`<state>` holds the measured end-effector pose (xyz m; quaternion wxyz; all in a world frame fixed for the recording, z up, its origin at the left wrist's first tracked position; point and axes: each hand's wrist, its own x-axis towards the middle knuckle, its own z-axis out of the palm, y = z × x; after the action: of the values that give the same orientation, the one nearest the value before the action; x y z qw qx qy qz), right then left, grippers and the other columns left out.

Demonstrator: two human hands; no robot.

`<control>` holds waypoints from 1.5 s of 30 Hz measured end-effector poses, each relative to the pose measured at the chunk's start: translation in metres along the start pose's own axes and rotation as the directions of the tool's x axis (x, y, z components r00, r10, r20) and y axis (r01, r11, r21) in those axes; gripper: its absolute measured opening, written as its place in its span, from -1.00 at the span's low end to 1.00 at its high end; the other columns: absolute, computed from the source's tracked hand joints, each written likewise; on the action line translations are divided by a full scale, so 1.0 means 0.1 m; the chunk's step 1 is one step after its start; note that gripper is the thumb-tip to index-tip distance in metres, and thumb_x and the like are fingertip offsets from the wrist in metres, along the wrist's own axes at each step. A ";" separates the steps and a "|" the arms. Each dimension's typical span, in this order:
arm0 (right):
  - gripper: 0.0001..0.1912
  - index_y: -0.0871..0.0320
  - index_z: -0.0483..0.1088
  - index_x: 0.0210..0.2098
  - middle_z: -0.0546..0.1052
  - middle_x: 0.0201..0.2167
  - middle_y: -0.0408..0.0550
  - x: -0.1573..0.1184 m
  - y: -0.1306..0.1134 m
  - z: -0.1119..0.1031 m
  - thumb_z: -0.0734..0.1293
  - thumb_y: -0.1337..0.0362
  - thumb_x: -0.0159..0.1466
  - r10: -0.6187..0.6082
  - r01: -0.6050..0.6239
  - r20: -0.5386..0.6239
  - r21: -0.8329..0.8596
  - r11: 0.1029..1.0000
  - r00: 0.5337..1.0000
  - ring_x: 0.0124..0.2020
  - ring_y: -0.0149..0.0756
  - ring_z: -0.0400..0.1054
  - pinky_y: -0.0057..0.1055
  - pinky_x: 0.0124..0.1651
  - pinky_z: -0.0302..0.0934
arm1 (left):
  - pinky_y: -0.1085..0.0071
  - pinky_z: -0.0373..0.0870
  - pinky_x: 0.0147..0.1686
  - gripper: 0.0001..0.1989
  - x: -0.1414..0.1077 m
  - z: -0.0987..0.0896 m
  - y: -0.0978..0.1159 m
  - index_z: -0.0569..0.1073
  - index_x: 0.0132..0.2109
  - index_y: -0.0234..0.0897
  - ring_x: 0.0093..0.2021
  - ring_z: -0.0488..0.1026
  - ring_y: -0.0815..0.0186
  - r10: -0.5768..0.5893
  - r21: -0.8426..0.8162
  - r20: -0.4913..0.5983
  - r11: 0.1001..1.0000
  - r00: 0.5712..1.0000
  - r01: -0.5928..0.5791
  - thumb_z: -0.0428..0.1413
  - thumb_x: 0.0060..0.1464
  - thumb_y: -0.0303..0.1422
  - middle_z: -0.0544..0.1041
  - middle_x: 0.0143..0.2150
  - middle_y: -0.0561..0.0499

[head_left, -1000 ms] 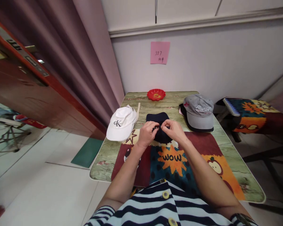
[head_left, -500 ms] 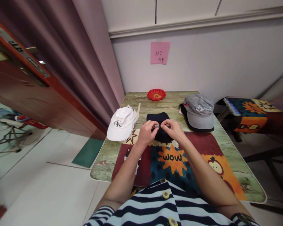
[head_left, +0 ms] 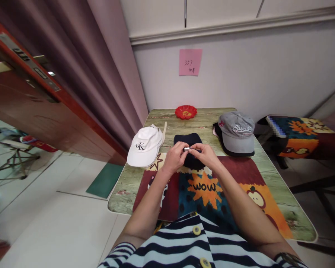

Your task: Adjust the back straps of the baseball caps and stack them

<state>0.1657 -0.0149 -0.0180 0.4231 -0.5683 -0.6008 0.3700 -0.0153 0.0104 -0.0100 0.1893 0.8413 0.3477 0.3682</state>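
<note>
A dark navy cap (head_left: pixel 188 139) lies on the table in front of me, its brim at the far side. My left hand (head_left: pixel 175 158) and my right hand (head_left: pixel 207 155) meet over the cap, fingers closed in a pinch. Between the fingertips shows a small silvery buckle (head_left: pixel 187 149) on the cap's strap. The left fingers pinch at the buckle's left side and the right ones at its right. The strap itself is mostly hidden by my fingers, and both hands cover the middle of the cap.
White caps (head_left: pixel 144 146) lie stacked at the left, a pale strap sticking out. A grey cap (head_left: pixel 236 131) sits over a black one at the right. Behind stands a red scalloped dish (head_left: pixel 185 112). A patterned mat (head_left: pixel 203 203) covers the table's near part.
The fingertips of my right hand have shifted slightly left, closer to the left hand's. The silvery buckle now shows more brightly between them. The caps on the table stay where they were.
</note>
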 end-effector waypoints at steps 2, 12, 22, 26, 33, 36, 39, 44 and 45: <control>-0.64 0.16 0.58 -0.25 0.52 -0.51 -0.14 0.01 0.06 0.04 0.40 -0.02 0.20 0.013 -0.014 0.006 0.081 0.997 1.000 -0.52 -0.37 0.26 -0.44 -0.43 0.09 | 0.37 0.38 -0.17 -0.90 0.00 0.02 -0.01 0.45 -0.12 -0.24 -0.20 0.45 0.28 0.006 -0.020 -0.019 1.000 1.000 -0.007 0.06 0.26 -0.46 0.49 -0.15 -0.06; -0.63 0.16 0.56 -0.31 0.55 -0.47 -0.11 0.05 0.19 0.27 0.42 -0.04 0.17 -0.025 0.050 -0.096 0.267 0.962 0.995 -0.52 -0.36 0.30 -0.42 -0.41 0.18 | 0.44 0.48 -0.29 -0.82 -0.10 0.17 -0.05 0.45 -0.32 -0.29 -0.32 0.47 0.37 -0.421 -0.470 -0.115 0.821 0.900 0.324 0.27 0.04 -0.31 0.45 -0.26 0.00; -0.68 0.12 0.39 -0.31 0.51 -0.48 -0.13 0.06 0.16 0.19 0.35 -0.02 0.23 -0.057 0.098 -0.174 0.239 0.966 0.983 -0.46 -0.34 0.37 -0.43 -0.34 0.23 | 0.41 0.53 -0.18 -0.62 0.05 0.31 0.05 0.46 -0.30 -0.30 -0.34 0.54 0.40 -0.644 -0.894 0.061 0.305 0.762 0.329 0.41 -0.15 -0.18 0.58 -0.33 0.04; -0.73 0.10 0.37 -0.29 0.47 -0.57 -0.17 0.13 0.12 0.08 0.30 0.02 0.26 -0.063 0.094 -0.147 0.221 0.971 0.987 -0.55 -0.35 0.32 -0.44 -0.43 0.17 | 0.41 0.53 -0.24 -0.61 0.16 0.30 0.05 0.48 -0.29 -0.31 -0.35 0.56 0.36 -0.629 -0.903 0.077 0.285 0.773 0.322 0.43 -0.18 -0.19 0.58 -0.36 0.02; -0.80 0.11 0.39 -0.38 0.49 -0.58 -0.15 0.21 0.16 0.05 0.31 0.11 0.23 -0.053 0.063 -0.118 0.081 0.995 0.992 -0.59 -0.38 0.28 -0.46 -0.45 0.13 | 0.41 0.52 -0.30 -0.60 0.20 0.35 -0.06 0.52 -0.31 -0.34 -0.39 0.55 0.36 -0.690 -0.890 0.076 0.279 0.720 0.361 0.44 -0.22 -0.20 0.56 -0.41 0.03; -0.80 0.11 0.41 -0.39 0.51 -0.57 -0.15 0.22 0.11 0.08 0.30 0.12 0.23 -0.070 0.073 -0.128 0.022 0.997 0.989 -0.59 -0.38 0.28 -0.45 -0.45 0.12 | 0.42 0.52 -0.31 -0.59 0.19 0.36 -0.04 0.52 -0.30 -0.34 -0.40 0.53 0.38 -0.715 -0.901 0.060 0.262 0.697 0.346 0.46 -0.25 -0.20 0.55 -0.41 0.04; -0.81 0.11 0.43 -0.39 0.53 -0.57 -0.15 0.23 0.06 0.09 0.30 0.13 0.23 -0.072 0.070 -0.133 -0.025 0.997 0.988 -0.59 -0.38 0.28 -0.44 -0.45 0.11 | 0.43 0.50 -0.32 -0.58 0.15 0.36 0.01 0.51 -0.31 -0.34 -0.39 0.53 0.39 -0.747 -0.913 0.033 0.248 0.664 0.324 0.46 -0.27 -0.20 0.56 -0.39 0.04; -0.84 0.10 0.45 -0.40 0.58 -0.52 -0.13 0.20 0.03 0.04 0.33 0.16 0.23 -0.094 0.089 -0.043 -0.102 0.991 0.995 -0.55 -0.35 0.37 -0.44 -0.42 0.14 | 0.45 0.49 -0.33 -0.60 0.08 0.38 0.08 0.53 -0.31 -0.33 -0.39 0.53 0.39 -0.767 -0.896 -0.023 0.300 0.641 0.326 0.45 -0.24 -0.19 0.58 -0.39 0.03; -0.85 0.10 0.45 -0.38 0.59 -0.51 -0.13 0.20 0.03 0.03 0.34 0.17 0.23 -0.083 0.081 -0.026 -0.090 0.993 0.996 -0.55 -0.35 0.39 -0.45 -0.42 0.16 | 0.45 0.49 -0.33 -0.60 0.06 0.38 0.09 0.54 -0.30 -0.33 -0.40 0.53 0.39 -0.764 -0.889 -0.030 0.315 0.645 0.332 0.45 -0.23 -0.19 0.58 -0.39 0.03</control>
<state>0.1644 0.0049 -0.0201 0.4211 -0.5670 -0.6332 0.3166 0.0207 0.0062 -0.0266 0.5897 0.3578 0.4384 0.5762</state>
